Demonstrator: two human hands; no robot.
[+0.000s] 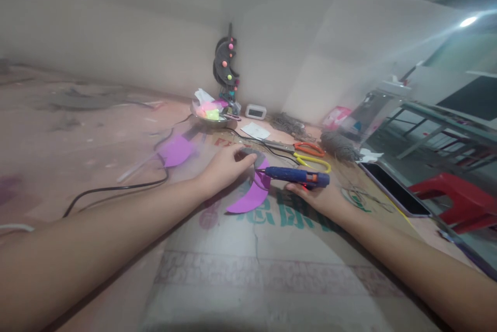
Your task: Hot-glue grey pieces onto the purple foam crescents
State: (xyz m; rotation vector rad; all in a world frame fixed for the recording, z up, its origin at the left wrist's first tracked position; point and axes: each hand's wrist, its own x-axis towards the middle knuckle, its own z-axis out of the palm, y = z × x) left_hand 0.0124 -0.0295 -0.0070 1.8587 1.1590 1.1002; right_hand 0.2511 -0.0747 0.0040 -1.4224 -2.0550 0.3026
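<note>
My right hand (310, 195) is wrapped round a blue hot glue gun (295, 175), whose nozzle points left. The nozzle tip meets the upper part of a purple crescent-shaped piece (252, 197). At the crescent's top end, my left hand (227, 166) is closed with its thumb and fingers on it. Dark grey material (254, 154), which looks like yarn, lies there by the fingertips. My fingers partly hide that end. Another purple piece (176, 150), blurred, lies to the left beside a black cord (116, 187).
Orange-handled scissors (308, 149) and yellow-handled scissors (314, 161) lie behind the glue gun. A phone (394, 187) and grey yarn ball (339, 145) are at right. A metal bowl (213, 122), small white clock (255, 111) and decorated grey moon (225, 62) stand by the wall. Printed cardboard (217, 280) covers the table.
</note>
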